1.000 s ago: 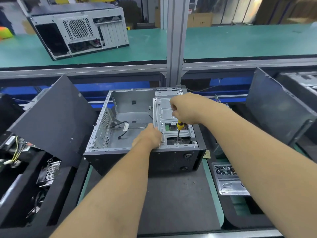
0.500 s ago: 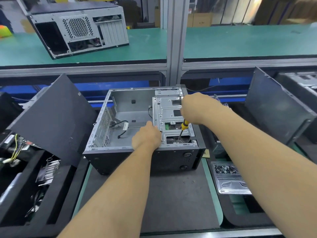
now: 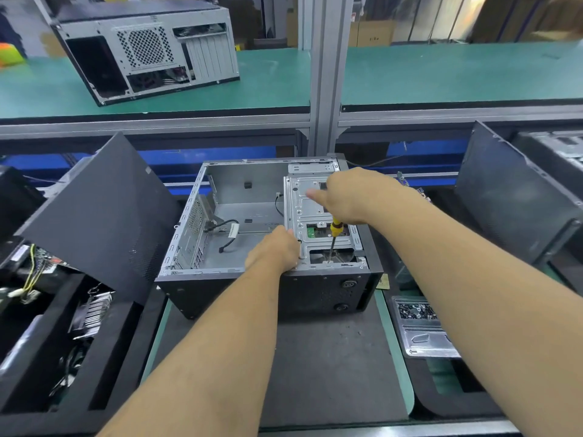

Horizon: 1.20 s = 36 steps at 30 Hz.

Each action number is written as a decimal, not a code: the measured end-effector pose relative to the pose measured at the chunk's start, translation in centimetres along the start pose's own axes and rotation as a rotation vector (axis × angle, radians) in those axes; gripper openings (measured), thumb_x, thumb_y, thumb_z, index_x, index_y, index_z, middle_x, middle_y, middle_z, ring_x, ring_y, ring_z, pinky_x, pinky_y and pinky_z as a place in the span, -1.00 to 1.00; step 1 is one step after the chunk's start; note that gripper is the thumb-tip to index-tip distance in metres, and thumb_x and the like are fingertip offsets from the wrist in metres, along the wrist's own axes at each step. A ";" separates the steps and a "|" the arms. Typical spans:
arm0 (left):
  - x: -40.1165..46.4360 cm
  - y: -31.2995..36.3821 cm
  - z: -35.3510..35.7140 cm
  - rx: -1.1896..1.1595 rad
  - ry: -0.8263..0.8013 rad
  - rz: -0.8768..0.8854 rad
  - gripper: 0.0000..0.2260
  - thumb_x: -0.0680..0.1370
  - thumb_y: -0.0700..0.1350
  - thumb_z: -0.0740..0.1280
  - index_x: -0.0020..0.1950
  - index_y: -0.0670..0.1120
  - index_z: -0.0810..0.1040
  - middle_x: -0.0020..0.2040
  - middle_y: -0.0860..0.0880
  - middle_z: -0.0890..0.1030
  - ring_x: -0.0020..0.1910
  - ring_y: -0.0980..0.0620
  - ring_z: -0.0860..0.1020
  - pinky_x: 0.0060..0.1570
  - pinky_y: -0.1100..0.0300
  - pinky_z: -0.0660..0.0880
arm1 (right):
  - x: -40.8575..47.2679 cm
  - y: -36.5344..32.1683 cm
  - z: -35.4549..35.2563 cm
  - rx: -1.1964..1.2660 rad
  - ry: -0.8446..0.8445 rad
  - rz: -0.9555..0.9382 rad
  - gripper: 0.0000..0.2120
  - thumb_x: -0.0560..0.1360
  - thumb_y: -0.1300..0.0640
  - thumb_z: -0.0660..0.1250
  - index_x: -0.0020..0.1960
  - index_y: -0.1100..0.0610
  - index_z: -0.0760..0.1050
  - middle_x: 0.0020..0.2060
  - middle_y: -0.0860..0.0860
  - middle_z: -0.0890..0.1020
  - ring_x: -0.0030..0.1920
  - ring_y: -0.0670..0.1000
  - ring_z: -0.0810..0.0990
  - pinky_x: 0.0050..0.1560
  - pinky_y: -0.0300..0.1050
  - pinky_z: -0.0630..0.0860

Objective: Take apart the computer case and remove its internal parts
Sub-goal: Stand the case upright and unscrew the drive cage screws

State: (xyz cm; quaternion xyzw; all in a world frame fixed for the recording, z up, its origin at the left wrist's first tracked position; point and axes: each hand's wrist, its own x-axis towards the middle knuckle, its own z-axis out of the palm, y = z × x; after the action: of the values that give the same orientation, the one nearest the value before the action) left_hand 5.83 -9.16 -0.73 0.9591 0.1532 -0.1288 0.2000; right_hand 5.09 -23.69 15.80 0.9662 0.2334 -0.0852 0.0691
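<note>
On the far left sits a black tray with wires and metal parts inside. A flat black side panel leans over it, tilted up. At the back, on the green shelf, lies another grey case on its side.

In the middle of the worktop, on a dark mat, sits the open computer case. Its top side is off, so you can see into the grey metal box. A black cable lies on the floor of the box.

The left hand rests on the near edge of the case, beside the metal drive cage. Its fingers are curled over the edge and hold it.

The right hand is above the drive cage. It grips the top of a screwdriver with a yellow handle. One finger points out to the left, and the rest are wrapped round the handle. The tip of the screwdriver touches the near edge of the cage.

To the right of the case is a small clear tray with tiny dark screws in it. Far right, another black panel leans up.
</note>
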 end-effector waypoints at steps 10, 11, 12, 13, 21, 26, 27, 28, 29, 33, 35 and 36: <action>0.5 -0.2 0.3 0.114 -0.024 0.073 -0.74 0.65 -0.24 0.12 0.34 -0.16 0.39 0.33 -0.16 0.42 0.30 -0.23 0.44 0.24 -0.08 0.42 | -0.6 1.2 -0.1 0.247 -0.059 -0.096 -0.83 0.53 0.28 0.27 0.05 0.04 0.44 0.02 0.01 0.53 -0.03 0.07 0.50 -0.33 -0.19 0.34; 0.4 -0.1 0.2 0.095 -0.029 0.065 -0.72 0.65 -0.26 0.11 0.35 -0.16 0.39 0.34 -0.16 0.41 0.32 -0.23 0.43 0.28 -0.11 0.41 | -0.6 1.0 -0.1 0.249 -0.042 -0.079 -0.86 0.54 0.25 0.27 0.05 0.06 0.45 0.04 0.03 0.54 -0.02 0.07 0.50 -0.30 -0.17 0.37; 0.4 0.0 0.1 0.081 -0.032 0.055 -0.71 0.64 -0.27 0.11 0.35 -0.16 0.38 0.35 -0.16 0.41 0.33 -0.23 0.42 0.29 -0.11 0.40 | -0.5 0.9 0.1 0.216 -0.019 -0.057 -0.91 0.57 0.20 0.25 0.07 0.09 0.44 0.05 0.06 0.54 -0.02 0.09 0.49 -0.25 -0.12 0.39; 0.3 0.0 0.1 0.060 -0.024 0.044 -0.70 0.63 -0.27 0.12 0.36 -0.16 0.38 0.35 -0.16 0.42 0.33 -0.23 0.43 0.26 -0.10 0.40 | -0.3 0.7 0.2 0.147 -0.005 -0.027 -0.92 0.62 0.14 0.21 0.08 0.11 0.43 0.05 0.08 0.53 -0.03 0.11 0.46 -0.19 -0.07 0.40; -0.5 -0.1 -0.2 -0.195 0.063 -0.088 -0.66 0.67 -0.04 0.00 0.27 -0.06 0.49 0.28 -0.12 0.55 0.17 -0.16 0.49 0.20 -0.05 0.41 | 0.7 0.9 0.7 0.064 0.089 -0.013 -0.96 0.55 0.19 0.24 -0.08 0.12 0.42 -0.14 0.08 0.56 -0.16 0.12 0.52 -0.20 -0.06 0.45; -0.6 0.0 -0.2 -0.113 0.086 -0.067 -0.67 0.67 -0.08 0.00 0.29 -0.06 0.49 0.30 -0.12 0.53 0.21 -0.18 0.49 0.11 -0.04 0.40 | 0.2 0.4 0.5 0.419 -0.048 -0.148 -0.73 0.50 0.31 0.25 0.08 -0.01 0.41 -0.18 0.03 0.53 -0.24 0.06 0.60 -0.31 -0.05 0.53; -0.5 0.1 -0.2 -0.065 0.071 -0.038 -0.68 0.67 -0.13 0.01 0.31 -0.08 0.47 0.31 -0.13 0.51 0.22 -0.19 0.49 0.10 -0.05 0.40 | 0.3 0.3 0.6 0.417 -0.040 -0.142 -0.75 0.48 0.32 0.25 0.06 0.02 0.42 -0.19 0.04 0.53 -0.26 0.06 0.60 -0.34 -0.06 0.50; -0.5 0.1 -0.1 -0.034 0.047 -0.021 -0.69 0.67 -0.18 0.01 0.34 -0.11 0.44 0.32 -0.14 0.47 0.23 -0.20 0.48 0.11 -0.05 0.40 | 0.5 0.3 0.6 0.370 -0.019 -0.109 -0.84 0.50 0.26 0.27 0.01 0.04 0.43 -0.17 0.05 0.54 -0.25 0.06 0.58 -0.33 -0.08 0.47; -0.4 0.2 -0.1 -0.040 0.025 -0.021 -0.70 0.67 -0.22 0.02 0.34 -0.14 0.41 0.33 -0.14 0.43 0.21 -0.21 0.48 0.10 -0.05 0.40 | 0.5 0.2 0.4 0.297 0.012 -0.068 -0.94 0.53 0.14 0.29 -0.09 0.06 0.41 -0.17 0.05 0.55 -0.24 0.05 0.55 -0.29 -0.10 0.43; -0.7 0.2 0.0 -0.074 0.067 -0.053 -0.76 0.68 -0.18 0.05 0.30 -0.12 0.39 0.30 -0.12 0.44 0.14 -0.20 0.49 0.01 -0.04 0.37 | 0.6 1.0 0.0 0.108 0.068 0.071 -0.54 0.66 -0.15 0.08 -0.30 0.10 0.30 -0.31 0.05 0.45 -0.34 0.01 0.39 -0.16 -0.04 0.41; -0.9 0.1 -0.1 -0.096 0.106 -0.077 -0.76 0.69 -0.08 0.03 0.26 -0.06 0.41 0.26 -0.11 0.54 0.15 -0.18 0.49 0.02 -0.01 0.35 | 0.5 1.2 0.2 0.107 0.045 -0.004 -0.66 0.67 -0.03 0.13 -0.19 0.14 0.44 -0.16 0.09 0.55 -0.20 0.08 0.49 -0.12 -0.06 0.41; -1.0 0.1 -0.1 -0.114 0.119 -0.084 -0.76 0.68 -0.05 0.02 0.23 -0.04 0.41 0.25 -0.11 0.56 0.13 -0.17 0.49 0.02 -0.01 0.36 | 0.4 1.3 0.2 0.125 0.028 -0.038 -0.76 0.65 0.03 0.17 -0.08 0.14 0.49 -0.09 0.07 0.57 -0.11 0.10 0.51 -0.10 -0.07 0.40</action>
State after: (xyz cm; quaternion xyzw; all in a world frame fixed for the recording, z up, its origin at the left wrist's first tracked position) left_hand 4.96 -9.47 -0.33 0.9449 0.2120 -0.0708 0.2392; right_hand 5.97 -24.69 15.68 0.9651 0.2469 -0.0872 0.0038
